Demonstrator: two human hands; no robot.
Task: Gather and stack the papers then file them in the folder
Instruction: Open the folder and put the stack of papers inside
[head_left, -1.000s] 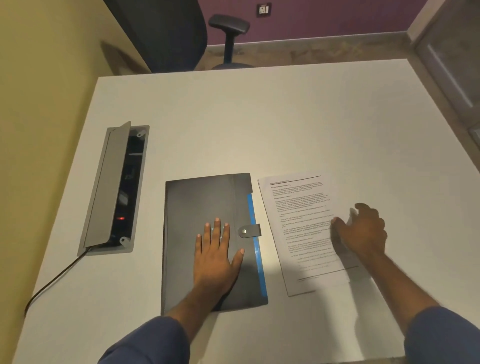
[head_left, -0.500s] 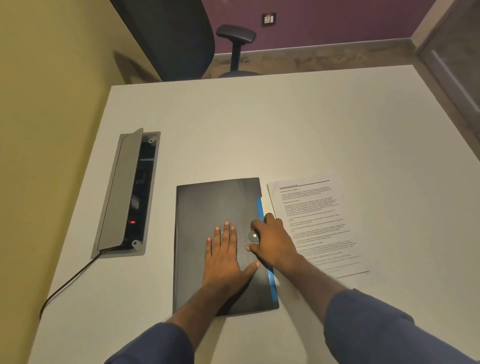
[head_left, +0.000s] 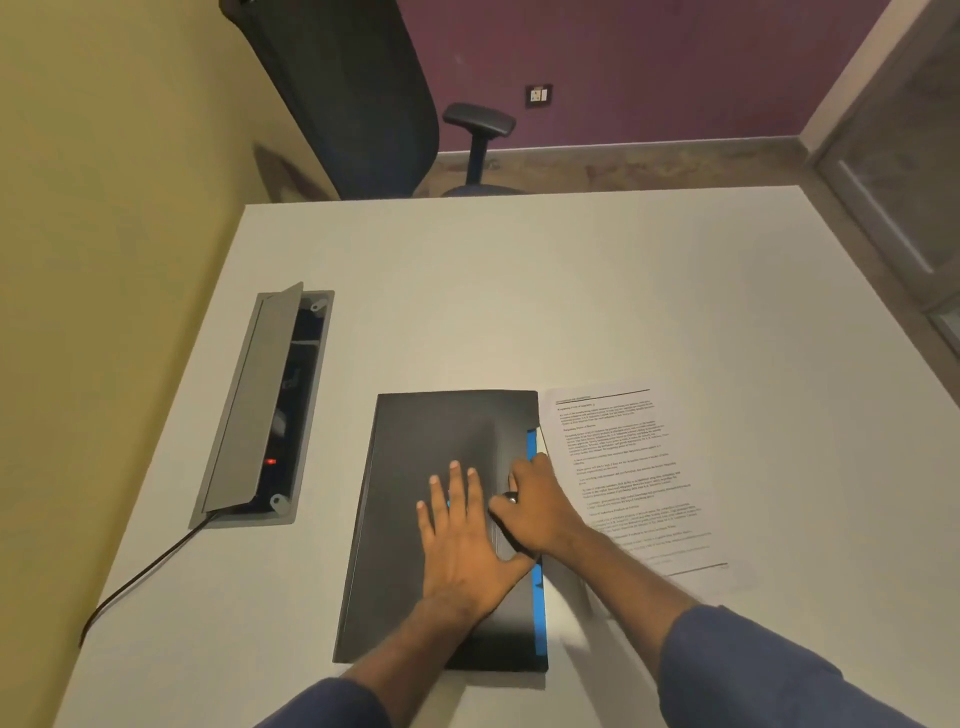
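A flat black plastic folder (head_left: 415, 519) with a blue strip down its right edge lies closed on the white table (head_left: 519, 312), near the front edge. The left hand (head_left: 462, 540) rests flat on its cover, fingers straight and slightly spread. The right hand (head_left: 535, 504) sits at the folder's right edge with fingers curled over the small clasp tab, apparently pinching it, though the tab is mostly hidden. A printed white sheet of paper (head_left: 634, 478) lies just beside the folder on the right. A grey cable box (head_left: 260, 410) with its lid raised sits to the left.
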